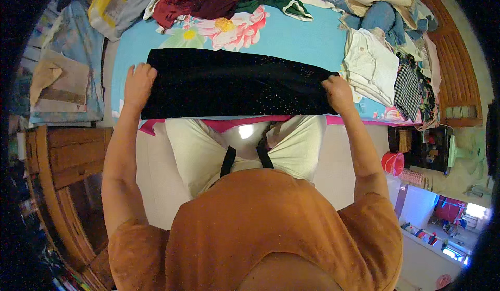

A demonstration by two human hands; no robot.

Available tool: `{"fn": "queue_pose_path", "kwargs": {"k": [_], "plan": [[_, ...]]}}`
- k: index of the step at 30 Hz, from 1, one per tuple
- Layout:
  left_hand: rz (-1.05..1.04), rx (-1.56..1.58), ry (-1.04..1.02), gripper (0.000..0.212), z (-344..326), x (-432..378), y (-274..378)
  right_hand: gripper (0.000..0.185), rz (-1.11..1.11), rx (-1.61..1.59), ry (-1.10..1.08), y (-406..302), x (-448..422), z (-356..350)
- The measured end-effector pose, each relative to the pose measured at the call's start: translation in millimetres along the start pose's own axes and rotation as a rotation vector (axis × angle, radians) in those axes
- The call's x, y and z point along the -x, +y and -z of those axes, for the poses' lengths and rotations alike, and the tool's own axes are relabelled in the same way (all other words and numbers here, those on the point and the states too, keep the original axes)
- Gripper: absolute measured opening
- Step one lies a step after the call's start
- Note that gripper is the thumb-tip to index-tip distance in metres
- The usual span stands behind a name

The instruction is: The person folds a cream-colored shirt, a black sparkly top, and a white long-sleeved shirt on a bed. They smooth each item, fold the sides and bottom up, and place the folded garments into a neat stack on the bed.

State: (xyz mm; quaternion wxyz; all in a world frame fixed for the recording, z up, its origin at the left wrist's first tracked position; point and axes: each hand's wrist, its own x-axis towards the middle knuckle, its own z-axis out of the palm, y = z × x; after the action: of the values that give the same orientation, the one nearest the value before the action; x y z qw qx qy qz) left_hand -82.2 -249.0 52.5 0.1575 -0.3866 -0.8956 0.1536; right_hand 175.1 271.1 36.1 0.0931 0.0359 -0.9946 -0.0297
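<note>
A black garment (218,84) with scattered shiny dots toward its right end lies lengthwise along the near edge of the bed. It is folded into a long, fairly flat band. My left hand (140,85) grips its left end near the upper corner, fingertips curled at the edge. At the opposite end my right hand (336,92) pinches the narrower right edge. Under the garment is a blue bed sheet (304,29) with large printed flowers. I cannot tell what kind of garment it is.
Dark red clothing (187,2) and a green garment (281,2) are heaped at the far side. Folded white clothing (369,66), a black-and-white checked cloth (407,86) and denim (379,19) lie to the right. A wooden cabinet (74,166) stands at left, a pink bucket (392,163) at right.
</note>
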Motion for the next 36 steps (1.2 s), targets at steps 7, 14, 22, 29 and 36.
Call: {"fn": "queue_pose_path", "kwargs": {"k": [7, 14, 22, 29, 36], "plan": [[0.010, 0.209, 0.039, 0.034, 25, 21, 19, 0.035, -0.080, -0.489, -0.019, -63, -40, 21], [0.064, 0.344, 0.042, 0.024, -1, 15, 23, 0.046, -0.200, -0.681, 0.009, -98, -99, -25], [0.133, 0.298, 0.023, 0.034, -3, 28, 27, 0.022, 0.068, -0.451, -0.015, -116, -84, 22], [0.170, 0.398, -0.062, 0.030, 19, 9, 20, 0.025, 0.018, -0.602, 0.058, -119, -60, 15], [0.175, 0.306, 0.258, 0.030, -28, -62, 14, 0.064, -0.195, -0.196, -0.047, -128, -93, -45]]}}
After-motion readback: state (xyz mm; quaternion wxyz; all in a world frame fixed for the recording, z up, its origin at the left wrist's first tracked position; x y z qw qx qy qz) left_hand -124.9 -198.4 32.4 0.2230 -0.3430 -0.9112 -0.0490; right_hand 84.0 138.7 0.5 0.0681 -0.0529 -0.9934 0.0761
